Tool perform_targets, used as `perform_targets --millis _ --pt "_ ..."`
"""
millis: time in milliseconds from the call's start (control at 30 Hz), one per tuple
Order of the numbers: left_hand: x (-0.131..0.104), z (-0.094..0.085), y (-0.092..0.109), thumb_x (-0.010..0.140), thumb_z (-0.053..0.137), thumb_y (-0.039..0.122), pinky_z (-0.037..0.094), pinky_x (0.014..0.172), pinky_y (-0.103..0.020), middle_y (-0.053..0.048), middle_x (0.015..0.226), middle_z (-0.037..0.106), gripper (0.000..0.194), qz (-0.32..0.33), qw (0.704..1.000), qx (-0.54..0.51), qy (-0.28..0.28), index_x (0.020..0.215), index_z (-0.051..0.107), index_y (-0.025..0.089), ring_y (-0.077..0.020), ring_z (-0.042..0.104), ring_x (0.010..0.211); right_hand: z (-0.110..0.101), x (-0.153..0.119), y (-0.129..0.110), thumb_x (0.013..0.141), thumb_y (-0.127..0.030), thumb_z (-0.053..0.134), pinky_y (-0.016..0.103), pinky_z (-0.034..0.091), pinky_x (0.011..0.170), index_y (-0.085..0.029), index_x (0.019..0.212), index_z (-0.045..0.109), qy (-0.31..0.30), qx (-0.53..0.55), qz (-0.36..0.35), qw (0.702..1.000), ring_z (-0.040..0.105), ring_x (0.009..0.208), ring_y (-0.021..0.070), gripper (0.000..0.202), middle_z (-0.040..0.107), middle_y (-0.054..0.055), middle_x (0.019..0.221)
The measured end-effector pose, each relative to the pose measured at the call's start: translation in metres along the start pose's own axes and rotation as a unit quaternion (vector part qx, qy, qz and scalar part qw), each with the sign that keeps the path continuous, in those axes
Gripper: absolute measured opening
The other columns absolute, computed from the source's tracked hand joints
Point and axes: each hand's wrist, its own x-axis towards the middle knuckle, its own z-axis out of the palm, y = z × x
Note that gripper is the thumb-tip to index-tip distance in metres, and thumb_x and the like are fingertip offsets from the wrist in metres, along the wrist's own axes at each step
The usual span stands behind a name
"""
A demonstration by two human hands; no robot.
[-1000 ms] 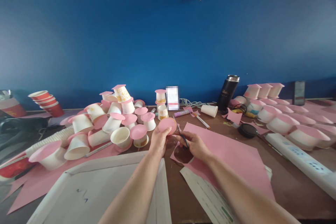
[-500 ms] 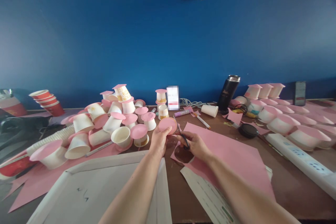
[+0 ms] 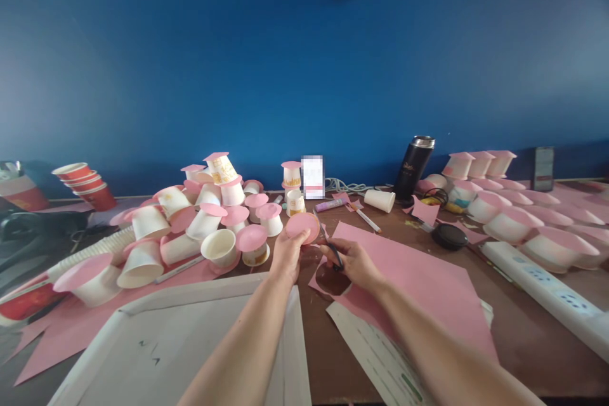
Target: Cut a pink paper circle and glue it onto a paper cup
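Nothing shifted since earlier frames; both hands hold same pose. Left hand pinches pink paper disc by lower edge, raised above table; right hand closed through scissors handles, just right of disc, over pink paper sheet; empty white cup left of left hand, mouth up; capped cups heaped beyond it; black flask well beyond right hand, lid on.

Round pink paper disc: matt, smooth. Large pink paper sheet: matt. Brown wooden worktop: dull, worn. Black scissors: glossy plastic handles. White paper cups: matt.
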Motion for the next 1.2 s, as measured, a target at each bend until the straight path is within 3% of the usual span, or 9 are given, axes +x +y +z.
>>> perform_targets --millis 133,300,533,867,1067,1200 --pt "0.0004 -0.0004 0.0001 0.061 0.073 0.019 0.049 0.053 -0.023 -0.003 0.068 0.068 0.026 0.0 1.0 0.003 -0.001 0.085 0.064 0.014 -0.0144 0.064 0.06 0.0007 -0.0002 -0.0003 0.075 -0.059 0.062 0.024 0.03 0.05 -0.017 0.082 0.068 0.002 0.001 -0.003 1.0 0.043 0.054 0.0102 0.043 0.053 -0.002 0.058" --pt "0.0006 0.0002 0.001 0.061 0.074 0.02 0.048 0.053 -0.023 -0.003 0.069 0.067 0.027 0.001 1.0 0.003 0.005 0.085 0.064 0.014 -0.0143 0.063 0.059 0.0009 -0.0003 -0.0007 0.074 -0.062 0.062 0.024 0.029 0.048 -0.017 0.086 0.068 0.005 -0.005 0.01 1.0 0.042 0.053 0.0106 0.048 0.052 -0.002 0.058" --pt "0.0027 -0.0015 -0.0009 0.06 0.075 0.022 0.047 0.052 -0.024 -0.002 0.069 0.066 0.031 0.003 1.0 0.011 0.012 0.087 0.063 0.014 -0.0129 0.06 0.055 0.0002 -0.0015 -0.0023 0.076 -0.058 0.062 0.024 0.029 0.049 -0.017 0.065 0.059 0.001 -0.01 -0.004 1.0 0.041 0.052 0.0092 0.043 0.051 -0.003 0.055" --pt "0.0074 -0.0046 -0.0035 0.058 0.077 0.024 0.045 0.055 -0.021 -0.001 0.076 0.065 0.033 0.004 0.999 0.018 0.028 0.087 0.064 0.014 -0.0102 0.058 0.061 0.0002 -0.0012 -0.0026 0.074 -0.059 0.063 0.024 0.03 0.049 -0.017 0.076 0.067 0.007 -0.01 0.002 1.0 0.043 0.052 0.01 0.042 0.052 -0.002 0.056" --pt "0.0065 -0.0047 -0.003 0.058 0.076 0.023 0.046 0.055 -0.022 -0.001 0.073 0.064 0.03 0.007 1.0 0.013 0.016 0.084 0.063 0.014 -0.01 0.057 0.058 0.0013 -0.0006 -0.0009 0.074 -0.057 0.065 0.024 0.033 0.05 -0.016 0.098 0.07 0.02 0.012 0.009 1.0 0.045 0.055 0.0111 0.047 0.055 -0.001 0.059" --pt "0.0059 -0.0055 -0.003 0.059 0.077 0.025 0.048 0.055 -0.024 -0.002 0.07 0.064 0.033 0.001 1.0 0.025 0.003 0.087 0.063 0.013 -0.0115 0.058 0.056 0.0008 -0.0009 -0.0013 0.073 -0.054 0.067 0.024 0.035 0.054 -0.016 0.102 0.071 0.023 0.015 0.006 1.0 0.047 0.057 0.0115 0.047 0.057 -0.001 0.061"
